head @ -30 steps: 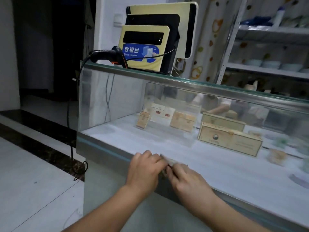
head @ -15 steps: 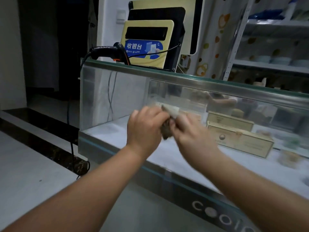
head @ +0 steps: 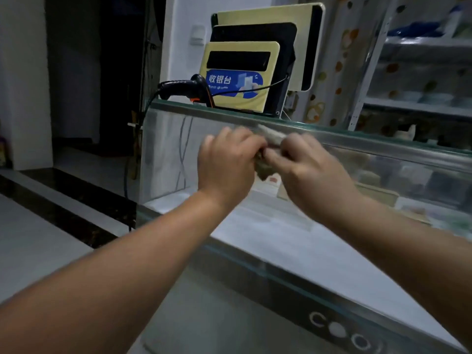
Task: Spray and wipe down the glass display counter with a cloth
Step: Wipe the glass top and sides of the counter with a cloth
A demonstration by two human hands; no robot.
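Note:
The glass display counter (head: 166, 154) fills the middle and right of the head view, its front pane facing me. A small crumpled grey-brown cloth (head: 265, 167) sits between my two hands, high on the front pane just under the top edge. My left hand (head: 227, 164) grips the cloth's left side with curled fingers. My right hand (head: 304, 172) pinches its right side. Most of the cloth is hidden by my fingers. No spray bottle is in view.
A black barcode scanner (head: 184, 86) with a cable lies on the counter top at the left end. Behind it stand a yellow cashier sign (head: 240, 75) and a screen (head: 304, 47). Boxes (head: 378, 195) lie inside the case. White shelves (head: 419, 108) stand at the far right.
Both hands have carried the cloth upward along the front pane, from the counter's lower edge to just below its top edge.

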